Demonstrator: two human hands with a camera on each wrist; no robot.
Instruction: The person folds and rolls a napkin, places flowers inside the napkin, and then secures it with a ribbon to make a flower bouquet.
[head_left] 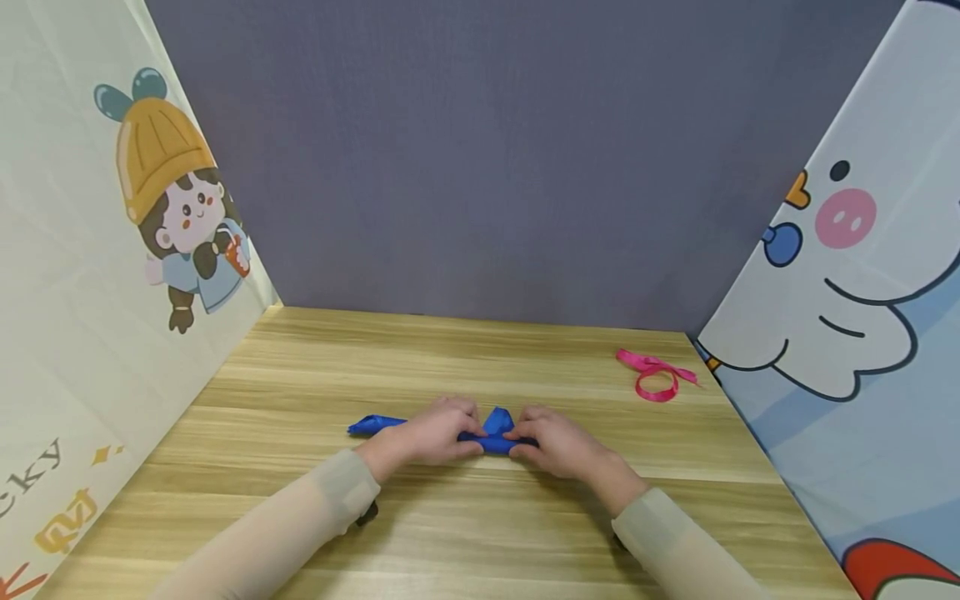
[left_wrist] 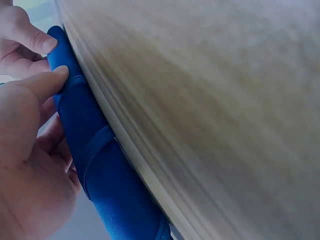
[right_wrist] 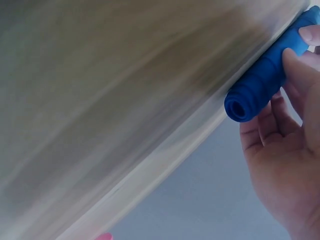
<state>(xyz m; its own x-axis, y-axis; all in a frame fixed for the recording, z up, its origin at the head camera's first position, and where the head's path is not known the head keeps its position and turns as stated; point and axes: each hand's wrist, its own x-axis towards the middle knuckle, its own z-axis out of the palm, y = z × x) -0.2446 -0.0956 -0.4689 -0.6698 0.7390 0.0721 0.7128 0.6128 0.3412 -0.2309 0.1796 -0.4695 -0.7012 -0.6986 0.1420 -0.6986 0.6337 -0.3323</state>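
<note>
wood-grain tabletop (head_left: 487,533) | grey-purple back wall (head_left: 480,158) | cartoon-printed side panels (head_left: 67,250)

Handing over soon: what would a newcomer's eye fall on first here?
The bright blue fabric roll on the wooden table, gripped by the left hand and the right hand, stands out first. Next is the pink ribbon, looped near the table's far right corner. Then the cartoon figure in an orange hat on the left wall.

Sleeves (head_left: 262,529) are cream w/ grey-green cuffs (head_left: 347,486) (dk. bit (head_left: 367,514) by left one).
</note>
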